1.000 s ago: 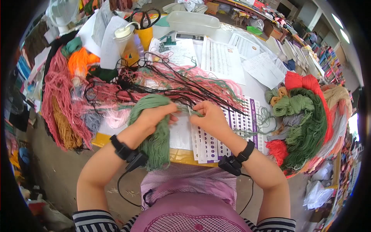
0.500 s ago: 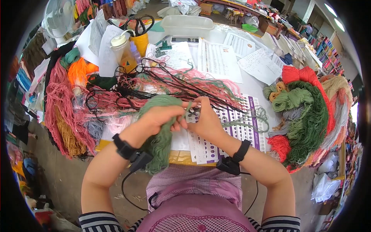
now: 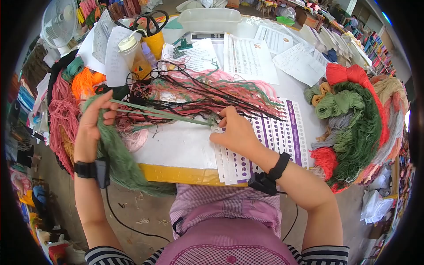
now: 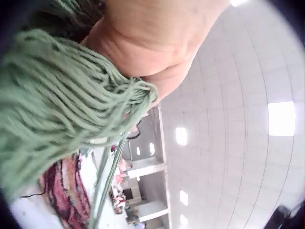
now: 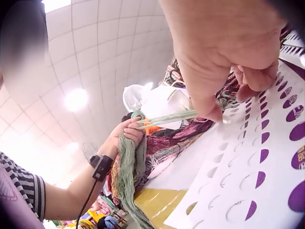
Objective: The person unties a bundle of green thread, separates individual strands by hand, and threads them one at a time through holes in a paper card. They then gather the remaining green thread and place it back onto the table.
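My left hand (image 3: 90, 130) is raised at the table's left side, gripping a sage-green skein of yarn (image 3: 119, 161) that hangs past the front edge. From it a few green strands (image 3: 163, 115) run taut across to my right hand (image 3: 238, 134). The right thumb and fingers pinch those strands at the upper left of white cards with rows of punched holes (image 3: 232, 168). In the right wrist view, the strands (image 5: 169, 117) stretch from the skein (image 5: 126, 167) to the right thumb. The left wrist view has the skein (image 4: 62, 95) draped in loops from the hand.
Black and pink yarn lengths (image 3: 194, 95) lie across the table behind the hands. Green, red and grey skeins (image 3: 353, 128) are heaped at the right, more skeins (image 3: 62, 115) at the left. Behind stand a bottle (image 3: 134, 57), scissors (image 3: 152, 22) in a yellow holder, papers (image 3: 249, 57) and a clear tray (image 3: 210, 17).
My left hand has swung left with the skein, away from the right hand, and the strands between them are now pulled straight. The right hand stays over the cards.
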`<action>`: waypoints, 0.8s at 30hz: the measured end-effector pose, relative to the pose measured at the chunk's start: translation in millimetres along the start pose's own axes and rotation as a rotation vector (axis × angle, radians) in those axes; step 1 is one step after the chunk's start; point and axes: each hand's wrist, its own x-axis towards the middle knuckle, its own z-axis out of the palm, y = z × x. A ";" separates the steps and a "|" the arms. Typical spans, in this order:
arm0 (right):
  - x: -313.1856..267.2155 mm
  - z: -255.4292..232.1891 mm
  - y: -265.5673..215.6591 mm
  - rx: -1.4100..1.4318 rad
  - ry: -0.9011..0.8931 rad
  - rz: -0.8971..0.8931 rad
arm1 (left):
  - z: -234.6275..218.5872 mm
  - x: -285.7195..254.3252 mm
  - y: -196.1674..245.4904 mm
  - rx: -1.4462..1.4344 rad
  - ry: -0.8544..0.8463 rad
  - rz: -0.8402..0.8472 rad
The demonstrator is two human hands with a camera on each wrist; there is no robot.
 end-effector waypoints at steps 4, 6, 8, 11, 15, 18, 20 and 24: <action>-1.3 -0.7 -2.8 -0.018 -0.044 0.043 | -66.8 23.8 38.8 -0.176 -0.099 0.114; -1.5 0.7 -3.0 -0.056 -0.030 0.015 | -61.2 17.3 54.4 -0.101 0.142 0.307; -5.2 2.5 3.4 -0.008 -0.025 -0.081 | -33.5 4.4 43.6 0.038 0.241 0.341; -31.2 -18.4 -4.0 0.071 -0.082 -0.225 | -16.4 -9.8 29.4 0.173 0.366 0.343; -74.0 -33.7 11.6 -0.303 -0.203 -0.710 | 8.2 -33.2 0.5 -0.049 0.242 0.383; -86.6 -32.5 18.9 -0.378 -0.206 -0.691 | 33.0 -47.5 -16.1 -0.292 0.112 0.230; -88.4 -30.0 21.5 -0.383 -0.224 -0.674 | 50.0 -60.7 -24.6 -0.252 0.037 0.192; -87.9 -25.4 26.0 -0.363 -0.187 -0.708 | 96.1 -89.8 -36.1 -0.083 -0.086 0.177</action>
